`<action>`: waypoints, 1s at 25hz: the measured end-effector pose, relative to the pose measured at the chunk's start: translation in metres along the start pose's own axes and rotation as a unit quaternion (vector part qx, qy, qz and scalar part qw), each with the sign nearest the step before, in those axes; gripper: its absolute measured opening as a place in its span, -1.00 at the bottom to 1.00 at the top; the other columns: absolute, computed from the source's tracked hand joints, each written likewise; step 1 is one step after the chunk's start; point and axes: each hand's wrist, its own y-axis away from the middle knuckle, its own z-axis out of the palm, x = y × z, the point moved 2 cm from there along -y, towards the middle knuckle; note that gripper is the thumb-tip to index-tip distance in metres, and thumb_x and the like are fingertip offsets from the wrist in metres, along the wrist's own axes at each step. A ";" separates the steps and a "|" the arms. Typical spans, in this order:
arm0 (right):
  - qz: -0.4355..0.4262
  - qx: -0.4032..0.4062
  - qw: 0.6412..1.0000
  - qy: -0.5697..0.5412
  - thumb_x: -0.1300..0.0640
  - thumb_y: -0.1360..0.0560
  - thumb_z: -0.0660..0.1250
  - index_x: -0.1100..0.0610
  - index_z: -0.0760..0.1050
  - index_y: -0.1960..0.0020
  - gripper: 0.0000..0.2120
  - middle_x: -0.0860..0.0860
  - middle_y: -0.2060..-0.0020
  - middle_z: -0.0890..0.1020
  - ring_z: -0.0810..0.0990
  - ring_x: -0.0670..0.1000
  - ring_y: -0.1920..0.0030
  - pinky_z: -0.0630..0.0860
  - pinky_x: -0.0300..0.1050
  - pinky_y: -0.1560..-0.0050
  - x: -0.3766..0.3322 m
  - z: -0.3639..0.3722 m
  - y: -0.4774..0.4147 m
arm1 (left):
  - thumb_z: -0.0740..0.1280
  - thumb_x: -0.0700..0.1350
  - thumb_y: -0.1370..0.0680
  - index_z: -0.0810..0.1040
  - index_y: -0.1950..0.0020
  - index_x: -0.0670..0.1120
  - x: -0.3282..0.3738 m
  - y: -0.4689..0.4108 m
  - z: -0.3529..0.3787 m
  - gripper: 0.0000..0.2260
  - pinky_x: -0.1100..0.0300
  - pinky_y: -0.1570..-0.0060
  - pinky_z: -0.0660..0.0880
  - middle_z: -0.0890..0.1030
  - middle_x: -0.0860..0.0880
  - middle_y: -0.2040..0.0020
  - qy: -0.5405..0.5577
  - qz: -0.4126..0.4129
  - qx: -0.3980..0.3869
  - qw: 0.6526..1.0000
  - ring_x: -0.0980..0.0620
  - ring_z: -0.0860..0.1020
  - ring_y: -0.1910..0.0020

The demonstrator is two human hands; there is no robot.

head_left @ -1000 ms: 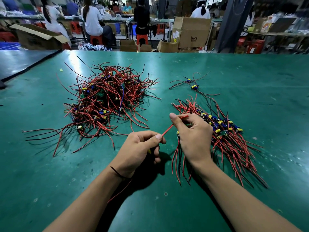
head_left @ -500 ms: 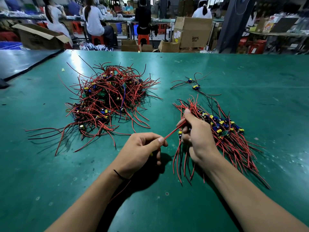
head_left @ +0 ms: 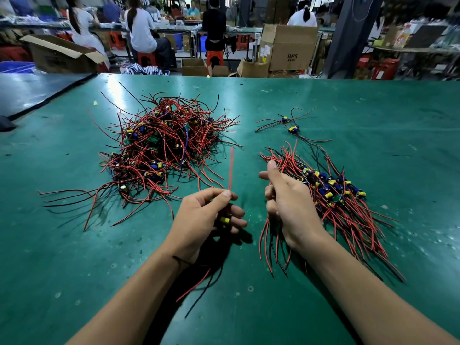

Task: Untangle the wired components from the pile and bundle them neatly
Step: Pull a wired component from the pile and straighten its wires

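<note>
Head view: wired component [head_left: 225,219] in left hand [head_left: 201,220], thumb and forefinger pinching its red lead [head_left: 231,168] upright, lower fingers loosely spread. Right hand [head_left: 288,202] at 3 o'clock of it, fingers curled round wire bundle [head_left: 272,242], thumb raised. Sorted heap [head_left: 348,207] beyond at 3, tangled pile [head_left: 161,145] at 10, two stray components [head_left: 291,125] at 1. Best: lay lead parallel with bundle, capacitor ends level, then regrip. Trailing lead [head_left: 194,286] under left wrist probably its own.

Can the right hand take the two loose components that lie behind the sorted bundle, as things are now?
Probably yes: nothing stands between the right hand and the two loose components except the low sorted bundle. But the hand grips a bunch of wires, leaving only thumb and forefinger free.
</note>
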 end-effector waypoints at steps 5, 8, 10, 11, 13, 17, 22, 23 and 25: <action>-0.195 -0.049 0.928 0.313 0.15 -0.53 0.42 0.03 0.62 -0.03 -0.91 -0.10 0.27 0.56 0.44 -0.18 0.34 0.38 -0.24 0.21 0.001 0.007 0.014 | 0.22 -0.19 -0.63 0.47 0.01 -0.21 0.009 -0.004 -0.004 -0.89 0.13 0.34 0.63 0.68 -0.19 0.25 0.102 0.039 0.063 0.992 -0.13 0.69 0.29; -0.258 -0.132 0.858 0.423 0.02 -0.44 0.50 -0.01 0.50 -0.09 -0.72 -0.16 0.16 0.49 0.41 -0.18 0.25 0.35 -0.21 0.15 0.007 0.016 0.027 | 0.20 -0.16 -0.65 0.42 0.03 -0.17 0.012 -0.005 -0.006 -0.90 0.13 0.32 0.62 0.69 -0.18 0.18 0.160 0.046 0.091 0.982 -0.13 0.70 0.21; -0.301 -0.103 0.821 0.474 -0.21 -0.39 0.49 -0.02 0.45 -0.03 -0.61 -0.19 0.16 0.45 0.42 -0.12 0.21 0.31 -0.17 0.19 0.009 0.017 0.031 | 0.18 -0.14 -0.66 0.39 0.04 -0.13 0.013 -0.005 -0.006 -0.89 0.12 0.30 0.62 0.69 -0.19 0.12 0.194 0.038 0.095 0.976 -0.13 0.70 0.14; -0.324 -0.080 0.812 0.479 -0.29 -0.39 0.45 -0.01 0.43 0.02 -0.58 -0.19 0.19 0.44 0.42 -0.10 0.22 0.31 -0.15 0.20 0.009 0.017 0.032 | 0.17 -0.14 -0.66 0.37 0.03 -0.13 0.014 -0.004 -0.005 -0.90 0.11 0.28 0.63 0.69 -0.20 0.10 0.211 0.035 0.094 0.972 -0.14 0.69 0.11; -0.360 -0.055 0.820 0.442 -0.26 -0.47 0.41 0.01 0.44 0.08 -0.65 -0.18 0.24 0.44 0.39 -0.11 0.28 0.33 -0.16 0.23 0.007 0.019 0.034 | 0.17 -0.14 -0.66 0.37 0.04 -0.13 0.016 -0.004 -0.004 -0.90 0.13 0.29 0.62 0.69 -0.22 0.07 0.232 0.038 0.095 0.967 -0.15 0.69 0.11; -0.295 -0.055 0.925 0.231 -0.01 -0.61 0.33 0.03 0.56 0.16 -0.79 -0.12 0.36 0.53 0.41 -0.17 0.37 0.35 -0.26 0.31 0.004 0.018 0.027 | 0.28 -0.10 -0.59 0.47 0.09 -0.09 0.016 -0.001 -0.004 -0.91 0.05 0.15 0.65 0.69 -0.18 0.08 0.211 0.056 0.081 0.973 -0.12 0.69 0.16; 0.009 -0.090 0.989 -0.120 0.05 -0.61 0.29 0.07 0.57 0.28 -0.69 -0.02 0.40 0.47 0.33 -0.14 0.50 0.15 -0.31 0.50 -0.006 0.015 0.013 | 0.47 -0.09 -0.37 0.60 -0.01 -0.14 0.009 0.004 -0.003 -0.74 0.20 0.27 0.61 0.69 -0.17 0.14 0.041 0.077 0.027 0.996 -0.06 0.65 0.28; 0.038 -0.107 0.985 -0.132 0.01 -0.58 0.31 0.07 0.56 0.29 -0.71 -0.02 0.41 0.45 0.30 -0.14 0.53 0.11 -0.27 0.46 -0.009 0.014 0.012 | 0.47 -0.14 -0.39 0.61 -0.02 -0.15 0.006 0.005 0.000 -0.76 0.22 0.30 0.59 0.68 -0.17 0.17 -0.008 0.081 0.017 0.997 -0.04 0.64 0.31; 0.088 -0.171 0.971 -0.142 -0.04 -0.50 0.34 0.09 0.53 0.27 -0.75 -0.04 0.43 0.41 0.25 -0.15 0.57 0.04 -0.20 0.40 -0.012 0.012 0.013 | 0.42 -0.17 -0.47 0.62 -0.01 -0.15 0.003 0.005 0.003 -0.86 0.21 0.36 0.55 0.66 -0.16 0.24 -0.020 0.057 0.020 0.998 -0.02 0.60 0.39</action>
